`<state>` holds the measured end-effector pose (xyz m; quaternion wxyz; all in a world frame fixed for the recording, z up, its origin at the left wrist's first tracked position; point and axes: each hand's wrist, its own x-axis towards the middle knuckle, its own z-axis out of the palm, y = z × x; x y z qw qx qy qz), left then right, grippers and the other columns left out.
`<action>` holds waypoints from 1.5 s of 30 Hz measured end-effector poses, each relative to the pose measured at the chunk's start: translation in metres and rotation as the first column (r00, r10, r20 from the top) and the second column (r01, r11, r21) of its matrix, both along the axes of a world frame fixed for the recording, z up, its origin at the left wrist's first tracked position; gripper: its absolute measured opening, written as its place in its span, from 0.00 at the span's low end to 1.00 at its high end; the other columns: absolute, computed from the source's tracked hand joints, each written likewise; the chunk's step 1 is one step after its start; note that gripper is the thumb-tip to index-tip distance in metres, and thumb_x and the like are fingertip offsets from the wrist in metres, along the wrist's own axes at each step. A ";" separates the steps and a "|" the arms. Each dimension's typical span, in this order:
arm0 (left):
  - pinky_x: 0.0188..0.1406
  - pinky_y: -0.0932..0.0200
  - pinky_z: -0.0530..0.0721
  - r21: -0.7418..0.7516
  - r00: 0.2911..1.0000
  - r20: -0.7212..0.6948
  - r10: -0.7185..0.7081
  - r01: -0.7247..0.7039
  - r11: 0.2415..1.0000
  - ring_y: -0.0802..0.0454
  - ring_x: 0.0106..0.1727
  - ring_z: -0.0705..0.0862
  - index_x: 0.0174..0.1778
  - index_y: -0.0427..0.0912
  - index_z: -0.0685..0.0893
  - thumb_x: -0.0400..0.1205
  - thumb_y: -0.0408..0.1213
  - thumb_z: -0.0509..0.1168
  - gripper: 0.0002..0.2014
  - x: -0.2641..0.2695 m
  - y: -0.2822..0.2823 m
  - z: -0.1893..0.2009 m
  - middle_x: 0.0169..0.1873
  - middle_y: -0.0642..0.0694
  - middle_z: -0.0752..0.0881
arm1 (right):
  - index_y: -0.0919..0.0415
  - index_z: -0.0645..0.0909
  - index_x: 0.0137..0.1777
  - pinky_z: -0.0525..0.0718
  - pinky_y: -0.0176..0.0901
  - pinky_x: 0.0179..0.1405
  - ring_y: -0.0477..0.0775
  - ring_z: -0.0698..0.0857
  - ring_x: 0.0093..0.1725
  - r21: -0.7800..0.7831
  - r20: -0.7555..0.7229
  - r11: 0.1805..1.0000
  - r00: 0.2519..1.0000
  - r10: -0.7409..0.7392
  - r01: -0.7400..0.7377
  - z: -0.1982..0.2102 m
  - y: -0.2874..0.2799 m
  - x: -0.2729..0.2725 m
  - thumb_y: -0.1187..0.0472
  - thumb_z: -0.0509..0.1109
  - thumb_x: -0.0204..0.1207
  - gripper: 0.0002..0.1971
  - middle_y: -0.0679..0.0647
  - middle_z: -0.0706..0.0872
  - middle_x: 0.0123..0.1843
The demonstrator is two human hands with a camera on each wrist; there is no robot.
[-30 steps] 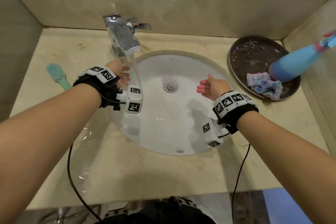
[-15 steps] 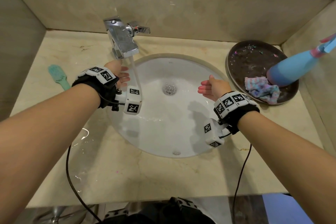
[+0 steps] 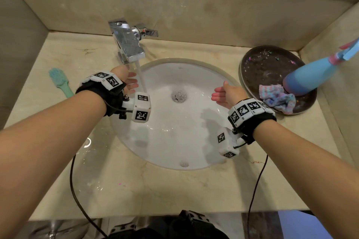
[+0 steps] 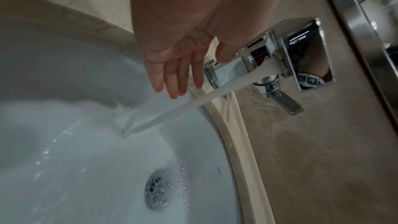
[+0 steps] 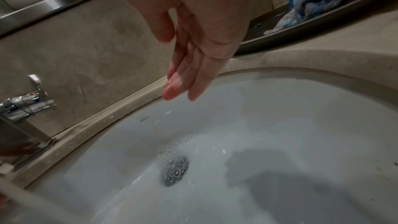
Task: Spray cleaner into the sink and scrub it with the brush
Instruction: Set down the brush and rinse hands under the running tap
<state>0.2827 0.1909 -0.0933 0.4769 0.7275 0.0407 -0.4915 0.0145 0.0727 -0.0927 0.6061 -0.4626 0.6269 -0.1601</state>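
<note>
A white oval sink (image 3: 174,141) is set in a beige stone counter, with water running from the chrome faucet (image 3: 127,44) toward the drain (image 3: 179,96). My left hand (image 3: 129,81) hovers open beside the stream under the spout, fingers straight (image 4: 172,81), holding nothing. My right hand (image 3: 225,94) is open over the sink's right side, fingers straight (image 5: 183,81) and empty. A teal brush (image 3: 59,81) lies on the counter at the left. The blue spray bottle (image 3: 314,75) stands on a dark round tray (image 3: 272,60) at the right.
A pastel cloth (image 3: 277,99) lies on the tray beside the bottle. Stone walls close in the counter at the left, back and right. The faucet lever (image 3: 149,32) points right. Water puddles shine on the counter (image 3: 87,141) front left. Black cables hang from both wrists.
Both hands stay open and nearly still over the sink. The view has tilted slightly, showing more of the back wall. Water keeps running.
</note>
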 end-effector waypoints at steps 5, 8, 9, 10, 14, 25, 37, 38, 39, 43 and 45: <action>0.56 0.51 0.71 0.009 1.000 0.029 -0.009 0.008 1.000 0.46 0.39 0.78 0.38 0.39 0.75 0.88 0.48 0.47 0.21 0.000 0.002 0.000 0.42 0.40 0.78 | 0.75 0.78 0.62 0.80 0.37 0.40 0.51 0.83 0.34 -0.013 -0.003 1.000 1.000 0.012 -0.012 0.002 0.001 0.002 0.53 0.49 0.88 0.25 0.65 0.85 0.45; 0.59 0.49 0.71 0.008 1.000 0.021 -0.022 0.022 1.000 0.43 0.50 0.80 0.39 0.39 0.76 0.88 0.48 0.48 0.21 -0.001 0.005 0.002 0.53 0.39 0.79 | 0.73 0.79 0.61 0.80 0.37 0.37 0.51 0.83 0.34 -0.013 -0.011 1.000 1.000 0.020 -0.020 0.000 0.002 0.003 0.53 0.49 0.87 0.25 0.60 0.85 0.39; 0.60 0.48 0.71 0.008 1.000 0.016 -0.024 0.024 1.000 0.42 0.54 0.78 0.39 0.39 0.76 0.88 0.48 0.48 0.20 -0.002 0.005 0.003 0.56 0.38 0.79 | 0.72 0.80 0.59 0.80 0.37 0.38 0.51 0.83 0.34 -0.014 -0.011 1.000 1.000 0.021 -0.021 0.000 0.002 0.004 0.52 0.49 0.87 0.24 0.61 0.86 0.41; 0.60 0.48 0.71 0.011 1.000 0.010 -0.026 0.026 1.000 0.43 0.55 0.78 0.39 0.39 0.76 0.88 0.48 0.48 0.20 -0.002 0.006 0.003 0.59 0.38 0.79 | 0.71 0.80 0.58 0.80 0.37 0.38 0.51 0.83 0.34 -0.015 -0.009 1.000 1.000 0.021 -0.021 -0.001 0.002 0.004 0.52 0.49 0.87 0.24 0.62 0.86 0.43; 0.59 0.50 0.71 -0.005 0.999 -0.016 -0.037 0.037 0.999 0.41 0.61 0.79 0.40 0.39 0.75 0.88 0.48 0.46 0.20 -0.004 0.007 0.006 0.67 0.37 0.78 | 0.72 0.80 0.59 0.81 0.38 0.40 0.51 0.84 0.34 -0.011 -0.008 1.000 1.000 0.022 -0.022 -0.002 0.002 0.008 0.51 0.49 0.87 0.25 0.58 0.85 0.37; 0.59 0.52 0.73 -0.046 0.999 -0.029 -0.023 0.022 0.999 0.47 0.43 0.82 0.40 0.39 0.75 0.89 0.48 0.44 0.21 -0.007 0.013 0.014 0.68 0.38 0.78 | 0.72 0.80 0.58 0.81 0.38 0.40 0.51 0.83 0.33 0.000 -0.011 1.000 1.000 0.021 -0.021 -0.006 0.003 0.012 0.51 0.49 0.87 0.26 0.58 0.84 0.35; 0.56 0.56 0.77 -0.051 0.995 -0.097 0.007 -0.012 0.999 0.47 0.54 0.82 0.45 0.37 0.76 0.89 0.47 0.46 0.20 -0.014 0.009 0.010 0.51 0.40 0.81 | 0.65 0.80 0.46 0.82 0.38 0.39 0.50 0.84 0.34 -0.015 -0.020 0.998 0.998 0.058 -0.058 -0.009 0.001 0.012 0.49 0.48 0.87 0.24 0.57 0.85 0.36; 0.47 0.59 0.77 -0.049 0.993 -0.116 0.034 -0.040 0.998 0.49 0.44 0.81 0.44 0.37 0.75 0.89 0.48 0.46 0.21 -0.017 0.007 0.008 0.43 0.42 0.80 | 0.65 0.80 0.44 0.82 0.37 0.39 0.51 0.84 0.34 -0.015 -0.019 0.998 0.998 0.060 -0.060 -0.009 0.000 0.011 0.49 0.48 0.87 0.25 0.57 0.85 0.37; 0.43 0.60 0.76 -0.041 0.990 -0.131 0.049 -0.055 0.998 0.50 0.39 0.79 0.44 0.36 0.75 0.89 0.49 0.46 0.21 -0.020 0.006 0.007 0.38 0.43 0.78 | 0.64 0.80 0.43 0.82 0.38 0.39 0.51 0.84 0.35 -0.016 -0.020 0.998 0.998 0.058 -0.058 -0.010 0.000 0.010 0.49 0.48 0.87 0.25 0.57 0.85 0.37; 0.60 0.56 0.80 -0.218 0.931 -0.303 0.205 -0.276 0.936 0.46 0.53 0.81 0.64 0.28 0.72 0.88 0.49 0.50 0.25 -0.021 0.001 -0.001 0.51 0.37 0.80 | 0.67 0.80 0.49 0.82 0.38 0.40 0.51 0.84 0.34 -0.004 -0.037 0.999 0.999 0.033 -0.033 -0.016 -0.002 0.003 0.49 0.48 0.87 0.24 0.58 0.85 0.36; 0.66 0.53 0.80 -0.341 0.884 -0.413 0.219 -0.374 0.863 0.41 0.66 0.80 0.73 0.28 0.69 0.88 0.49 0.50 0.28 -0.023 -0.004 0.002 0.66 0.33 0.77 | 0.67 0.80 0.50 0.82 0.38 0.40 0.51 0.84 0.34 0.004 -0.053 1.000 0.998 0.029 -0.028 -0.019 -0.002 -0.002 0.49 0.48 0.87 0.24 0.58 0.85 0.36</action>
